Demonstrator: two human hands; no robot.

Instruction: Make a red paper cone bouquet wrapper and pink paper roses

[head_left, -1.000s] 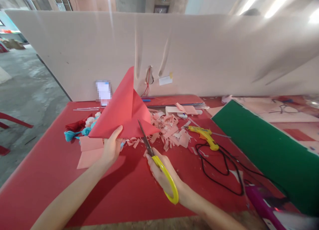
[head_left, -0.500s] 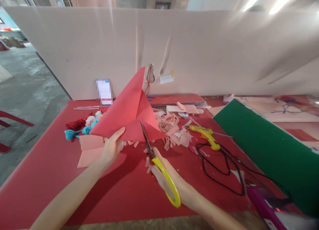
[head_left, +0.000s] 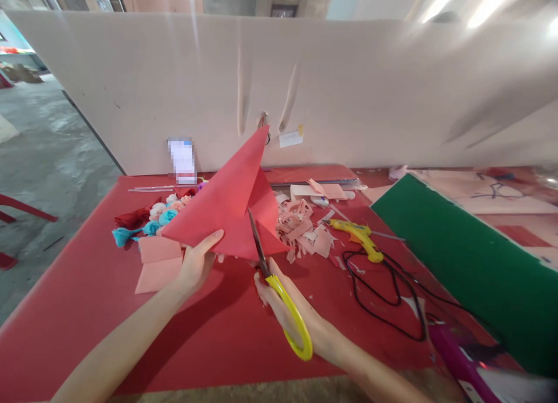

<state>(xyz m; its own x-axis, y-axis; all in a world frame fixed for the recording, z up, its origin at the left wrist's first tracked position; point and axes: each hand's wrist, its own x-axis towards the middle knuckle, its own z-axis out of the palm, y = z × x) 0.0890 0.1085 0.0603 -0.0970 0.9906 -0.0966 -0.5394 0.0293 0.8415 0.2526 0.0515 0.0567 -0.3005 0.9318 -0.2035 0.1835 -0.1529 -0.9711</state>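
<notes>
My left hand (head_left: 197, 262) pinches the lower edge of a folded red paper triangle (head_left: 226, 202) and holds it up above the red table (head_left: 87, 298). My right hand (head_left: 288, 310) grips yellow-handled scissors (head_left: 279, 286). Their dark blades lie against the paper's lower right part, pointing up and away from me. A heap of pink paper scraps (head_left: 300, 225) lies just behind the paper.
A yellow glue gun (head_left: 358, 235) with a black cord (head_left: 392, 298) lies right of the scraps. A green board (head_left: 471, 263) leans at the right. Small paper flowers (head_left: 152, 217) and pink sheets (head_left: 159, 263) sit at the left. A pale partition (head_left: 305, 89) closes the far edge.
The red paper has swung its tip to the right and tilted. The scissor blades have advanced further up into its lower edge.
</notes>
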